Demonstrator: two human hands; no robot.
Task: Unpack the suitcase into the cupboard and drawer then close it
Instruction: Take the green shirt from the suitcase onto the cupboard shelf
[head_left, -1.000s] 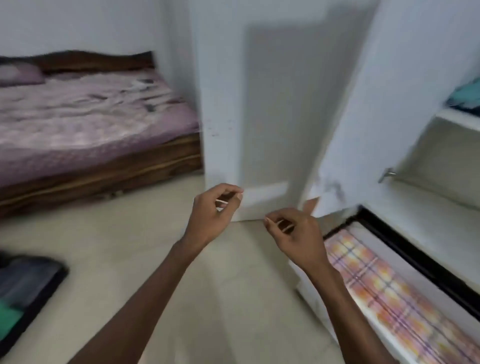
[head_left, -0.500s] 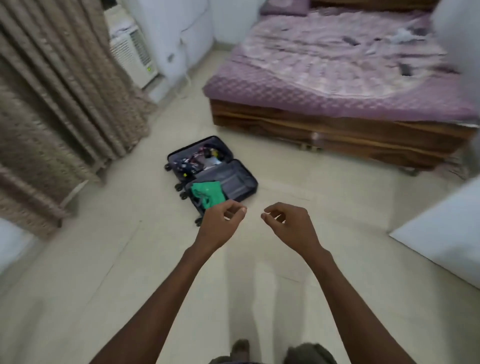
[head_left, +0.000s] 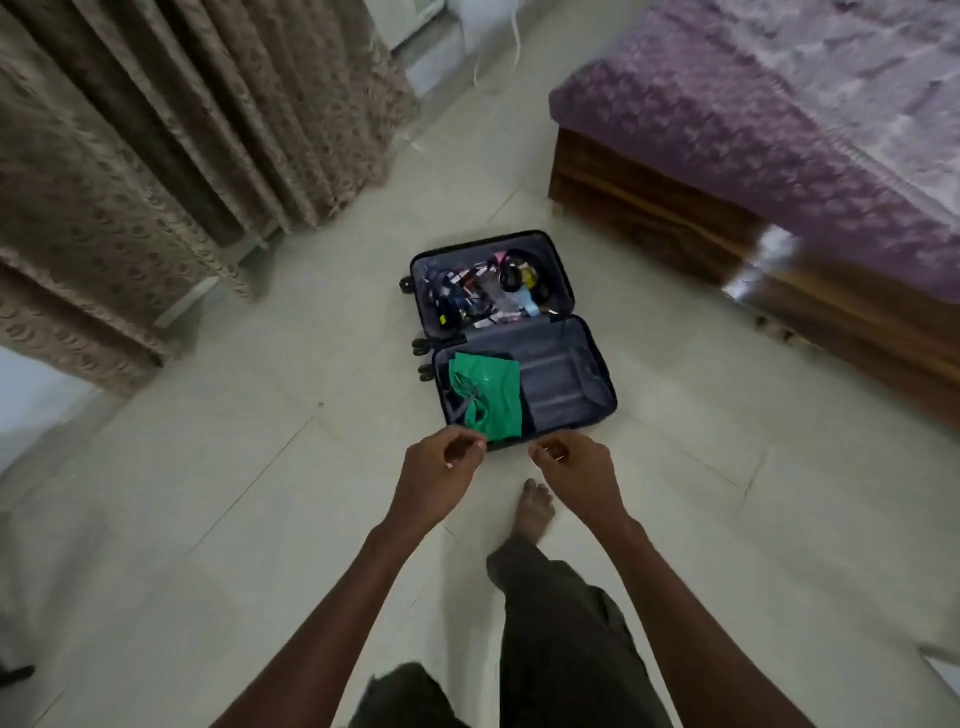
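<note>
Now we stand over the open suitcase (head_left: 511, 338), left hand (head_left: 436, 480) and right hand (head_left: 579, 470) loosely curled, holding nothing; next we likely reach for the green garment (head_left: 488, 395).

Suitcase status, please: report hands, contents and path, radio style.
Left hand and right hand loosely curled, empty. Suitcase open on floor; green garment in near half, small items in far half. Nothing in the way.

Open suitcase (head_left: 561, 364) flat on floor

floor (head_left: 218, 519) open before suitcase (head_left: 566, 379) | curtain (head_left: 156, 156) left, bed (head_left: 779, 156) right | lower-left corner unclear
</note>
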